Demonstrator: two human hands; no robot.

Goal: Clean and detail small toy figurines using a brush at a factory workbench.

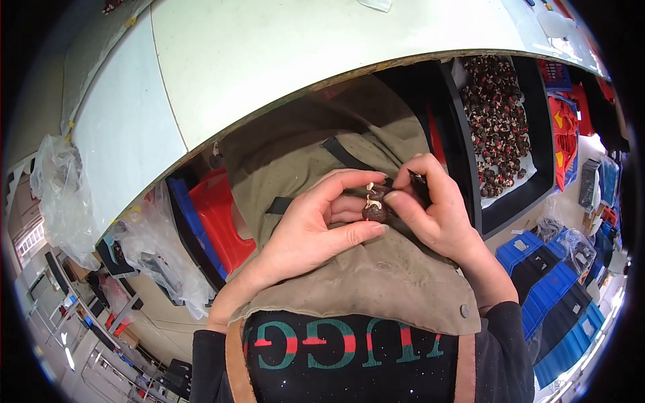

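Note:
In front of my apron, my left hand (312, 225) pinches a small dark brown figurine (374, 212) between thumb and fingers. The figurine is rounded, with cream-coloured trim and a tiny red spot. Close against it on the right, my right hand (440, 211) is closed, thumb and forefinger together at the figurine's side. A dark, thin, pointed thing (418, 185) shows inside its curled fingers; its kind I cannot make out. Both hands are above my lap, below the table edge.
A pale tabletop (322, 40) curves across the front. At right, a black tray (514, 213) holds many similar figurines (497, 121). Blue crates (547, 295) stand on the floor at right. A red plastic stool (218, 218) and clear plastic bags (151, 238) are at left.

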